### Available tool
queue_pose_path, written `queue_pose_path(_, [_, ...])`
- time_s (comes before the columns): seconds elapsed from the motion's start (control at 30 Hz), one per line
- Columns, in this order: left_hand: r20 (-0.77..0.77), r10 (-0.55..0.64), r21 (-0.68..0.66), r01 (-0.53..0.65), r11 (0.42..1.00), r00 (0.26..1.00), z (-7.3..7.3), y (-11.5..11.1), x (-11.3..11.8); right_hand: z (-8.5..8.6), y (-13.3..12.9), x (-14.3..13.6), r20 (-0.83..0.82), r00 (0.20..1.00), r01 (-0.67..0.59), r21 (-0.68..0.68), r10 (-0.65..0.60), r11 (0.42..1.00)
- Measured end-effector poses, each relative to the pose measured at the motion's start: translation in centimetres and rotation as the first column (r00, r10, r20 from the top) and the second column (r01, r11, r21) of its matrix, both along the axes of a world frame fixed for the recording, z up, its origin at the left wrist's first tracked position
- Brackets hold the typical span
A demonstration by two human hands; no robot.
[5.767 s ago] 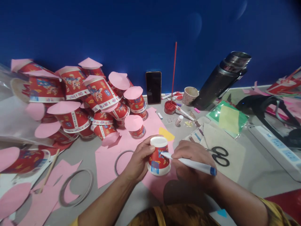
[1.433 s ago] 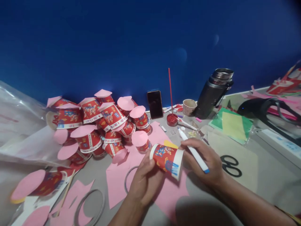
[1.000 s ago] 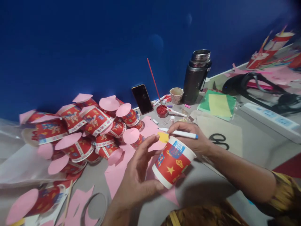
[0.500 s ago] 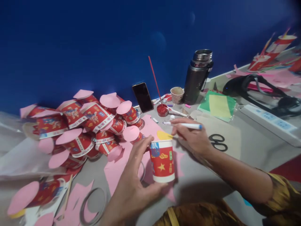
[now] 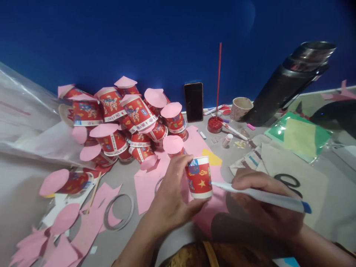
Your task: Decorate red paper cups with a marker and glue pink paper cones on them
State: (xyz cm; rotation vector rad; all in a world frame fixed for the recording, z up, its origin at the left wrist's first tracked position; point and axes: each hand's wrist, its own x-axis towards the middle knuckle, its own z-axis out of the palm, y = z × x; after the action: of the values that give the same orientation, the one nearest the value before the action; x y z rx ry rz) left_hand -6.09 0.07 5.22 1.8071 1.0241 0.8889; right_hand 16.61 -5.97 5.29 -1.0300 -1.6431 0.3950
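Observation:
Between the thumb and fingers of my left hand (image 5: 174, 193) stands a red paper cup (image 5: 200, 180), printed with a gold star and white at its rim and base. My right hand (image 5: 264, 200) grips a white marker (image 5: 267, 196) with a blue end. The marker's tip is at the cup's right side; whether it touches cannot be made out. Pink paper (image 5: 147, 185) lies under and behind the cup, with a piece of yellow paper (image 5: 213, 157) on it. A capped marker pen cap (image 5: 203, 135) lies farther back.
Red cups with pink paper discs (image 5: 111, 137) are piled at left. A phone (image 5: 194, 102) leans against the blue wall near a red pot (image 5: 214, 124) with a stick. A black flask (image 5: 286, 81), scissors (image 5: 286, 180), a tape roll (image 5: 119, 211) and pink scraps (image 5: 91, 226) lie around.
My right hand has brought the marker from behind the cup down to its right side. The cup stays in my left hand. The view has shifted, so the flask appears farther right.

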Motion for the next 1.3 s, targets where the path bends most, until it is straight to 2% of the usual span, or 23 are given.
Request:
queue_pose_path(0.13, [-0.030,0.001,0.031,0.000,1.000,1.000,-0.16,0.08,0.21,-0.27,0.16,-0.02,0.053,0.999,-0.012,0.000,0.012,1.000])
queue_pose_path(0.27, [-0.185,-0.054,0.179,0.088,0.980,0.981,-0.63,0.06,0.05,-0.23,0.49,-0.45,0.062,0.997,-0.050,0.033,0.048,0.998])
queue_pose_path(0.4, [-0.261,-0.049,0.278,0.124,0.953,0.964,-0.80,0.19,-0.19,-0.35,0.55,-0.66,0.083,0.995,-0.054,0.053,0.050,0.997])
queue_pose_path(0.57, [-0.295,-0.064,0.309,0.158,0.938,0.954,-0.69,0.43,-0.33,-0.37,0.47,-0.58,0.056,0.997,-0.056,0.080,0.052,0.995])
queue_pose_path(0.73, [-0.313,-0.068,0.284,0.162,0.945,0.947,-0.46,0.35,-0.18,-0.37,0.46,-0.37,0.071,0.994,-0.091,0.070,0.086,0.993])
queue_pose_path(1.3, [-0.334,-0.108,0.274,0.206,0.939,0.936,-0.46,0.28,0.04,-0.04,0.71,-0.63,0.107,0.992,-0.072,0.122,0.059,0.990])
